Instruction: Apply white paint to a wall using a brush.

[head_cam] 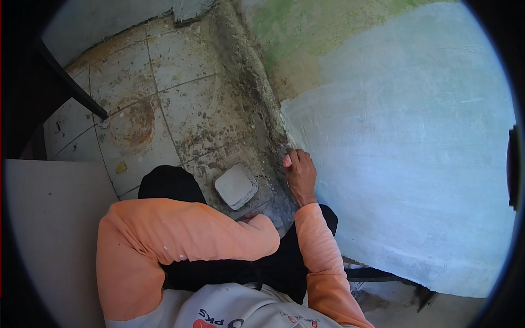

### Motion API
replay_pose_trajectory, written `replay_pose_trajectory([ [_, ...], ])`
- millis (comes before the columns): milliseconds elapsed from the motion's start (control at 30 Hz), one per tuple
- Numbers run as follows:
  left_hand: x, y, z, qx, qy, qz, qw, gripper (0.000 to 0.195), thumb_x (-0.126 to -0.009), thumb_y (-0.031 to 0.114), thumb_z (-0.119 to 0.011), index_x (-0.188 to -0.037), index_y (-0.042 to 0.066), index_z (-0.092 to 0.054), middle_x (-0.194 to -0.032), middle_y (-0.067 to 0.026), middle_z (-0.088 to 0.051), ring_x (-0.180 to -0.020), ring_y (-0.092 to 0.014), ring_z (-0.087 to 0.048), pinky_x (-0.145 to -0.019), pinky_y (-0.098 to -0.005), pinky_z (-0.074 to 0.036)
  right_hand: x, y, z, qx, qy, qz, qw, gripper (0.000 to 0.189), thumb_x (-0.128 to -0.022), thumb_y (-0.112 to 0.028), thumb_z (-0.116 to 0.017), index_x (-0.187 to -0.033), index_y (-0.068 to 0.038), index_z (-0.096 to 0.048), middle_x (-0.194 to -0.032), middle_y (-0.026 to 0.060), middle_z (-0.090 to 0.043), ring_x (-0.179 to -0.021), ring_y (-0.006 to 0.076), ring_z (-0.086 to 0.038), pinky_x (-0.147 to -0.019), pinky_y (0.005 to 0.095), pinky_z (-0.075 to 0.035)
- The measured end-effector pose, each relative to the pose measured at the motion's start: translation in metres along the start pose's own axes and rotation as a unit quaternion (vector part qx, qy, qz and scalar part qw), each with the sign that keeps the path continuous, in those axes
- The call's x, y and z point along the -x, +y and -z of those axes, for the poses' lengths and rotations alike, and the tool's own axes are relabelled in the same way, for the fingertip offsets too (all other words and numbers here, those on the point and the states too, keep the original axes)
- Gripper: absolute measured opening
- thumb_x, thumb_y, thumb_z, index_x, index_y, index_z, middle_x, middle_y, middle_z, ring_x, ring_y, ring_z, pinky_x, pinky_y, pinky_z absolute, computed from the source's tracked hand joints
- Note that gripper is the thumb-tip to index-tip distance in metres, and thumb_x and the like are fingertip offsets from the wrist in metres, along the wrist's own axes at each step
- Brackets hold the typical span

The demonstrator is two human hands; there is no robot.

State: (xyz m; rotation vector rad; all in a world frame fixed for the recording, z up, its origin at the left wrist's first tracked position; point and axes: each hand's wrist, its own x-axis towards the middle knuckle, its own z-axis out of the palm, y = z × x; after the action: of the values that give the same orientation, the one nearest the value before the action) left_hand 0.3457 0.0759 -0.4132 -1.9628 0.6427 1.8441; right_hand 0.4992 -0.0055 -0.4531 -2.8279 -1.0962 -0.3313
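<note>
My right hand (302,176) grips a small tool by its red-and-white handle end (287,160), low against the wall. The tool's head is hidden by my fingers, so its kind is unclear. Beside it, the lower wall (393,164) wears a streaky whitish coat over older green and tan paint. A squarish tub (234,185) with pale, smooth contents stands on the floor left of that hand. Only a sliver of my left hand (251,215) shows past the orange sleeve, just below the tub; its fingers are mostly hidden.
A rough mortar ledge (262,86) runs along the wall's foot. Dirty white floor tiles (184,98) carry crumbs and stains. A dark furniture leg (78,86) reaches in at left, above a pale panel (53,229). My dark-clad knee (170,182) is near the tub.
</note>
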Motion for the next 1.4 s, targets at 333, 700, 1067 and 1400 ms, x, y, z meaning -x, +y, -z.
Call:
replay_pose_trajectory([
  [333,-0.056,0.028,0.005,-0.059,0.018,0.017,0.998,0.043,-0.106,0.032,-0.045,-0.147,0.028,-0.056,-0.156,0.0006,-0.054,-0.146,-0.021,-0.044,-0.118,-0.0457,-0.031,-0.01,-0.001,0.036,-0.005,0.087,0.013,0.996,0.044,-0.077,0.002,-0.07,-0.121,-0.006,-0.068,-0.104,0.0117,-0.066,-0.096,0.0318,-0.064,-0.082,0.0419,-0.053],
  [700,0.017,-0.013,0.005,-0.065,0.115,-0.072,0.989,0.039,-0.101,0.026,-0.06,-0.139,0.021,-0.067,-0.139,-0.0006,-0.068,-0.131,-0.026,-0.06,-0.107,-0.0477,-0.047,-0.109,-0.014,-0.013,-0.017,0.068,0.015,0.997,0.017,-0.091,-0.007,-0.068,-0.107,-0.011,-0.065,-0.095,0.0114,-0.065,-0.09,0.0343,-0.064,-0.075,0.0447,-0.053],
  [1067,-0.004,0.003,0.004,0.035,0.063,0.023,0.997,0.036,-0.095,0.027,-0.07,-0.131,0.022,-0.073,-0.132,0.0025,-0.072,-0.125,-0.026,-0.064,-0.101,-0.0518,-0.05,-0.173,-0.028,0.249,0.093,0.379,0.095,0.916,0.022,-0.089,-0.003,-0.066,-0.109,-0.012,-0.069,-0.089,0.0051,-0.062,-0.081,0.0258,-0.061,-0.071,0.0394,-0.051],
  [1400,0.014,-0.019,0.008,-0.005,0.119,-0.03,0.992,0.036,-0.103,0.03,-0.055,-0.137,0.025,-0.067,-0.139,0.0055,-0.068,-0.132,-0.018,-0.06,-0.113,-0.0447,-0.041,-0.077,-0.005,0.025,0.045,0.021,0.078,0.996,0.032,-0.08,-0.005,-0.067,-0.111,-0.01,-0.063,-0.097,0.0093,-0.062,-0.09,0.0313,-0.061,-0.076,0.0436,-0.051],
])
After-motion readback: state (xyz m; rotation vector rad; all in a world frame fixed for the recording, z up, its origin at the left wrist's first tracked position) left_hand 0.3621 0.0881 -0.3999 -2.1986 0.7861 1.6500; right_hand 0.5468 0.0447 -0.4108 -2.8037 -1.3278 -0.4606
